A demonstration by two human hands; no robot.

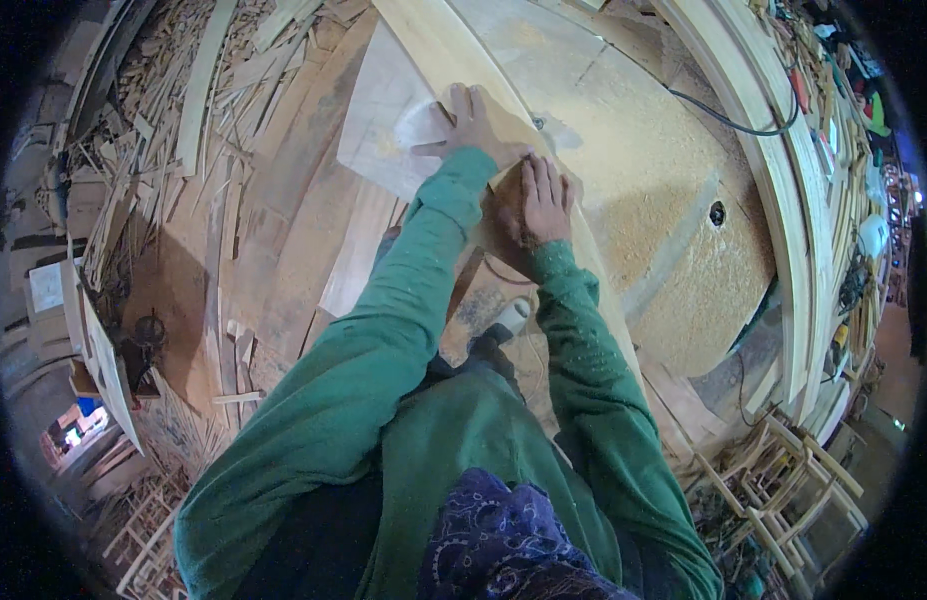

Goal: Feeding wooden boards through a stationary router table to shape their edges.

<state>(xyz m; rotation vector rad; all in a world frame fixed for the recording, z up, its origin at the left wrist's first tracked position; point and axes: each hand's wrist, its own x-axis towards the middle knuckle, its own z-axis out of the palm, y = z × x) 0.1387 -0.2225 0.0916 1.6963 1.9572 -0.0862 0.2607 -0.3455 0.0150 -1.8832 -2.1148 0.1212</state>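
Observation:
A pale wooden board reaches from the far edge of the view toward me over a dusty work table. My left hand lies on the board with its fingers spread. Just nearer, on the right, my right hand rests over the board's near end, fingers close together and pointing forward. Its thumb and palm side are mostly hidden. A small dark round metal part stands at the board's right edge, close beyond the right fingertips. Fine sawdust clings to both green sleeves.
Sawdust coats the table's right half, which has a dark round hole. A black cable crosses its far side. Long curved planks stand at right. Offcuts pile up at left. Slatted wooden frames lie lower right.

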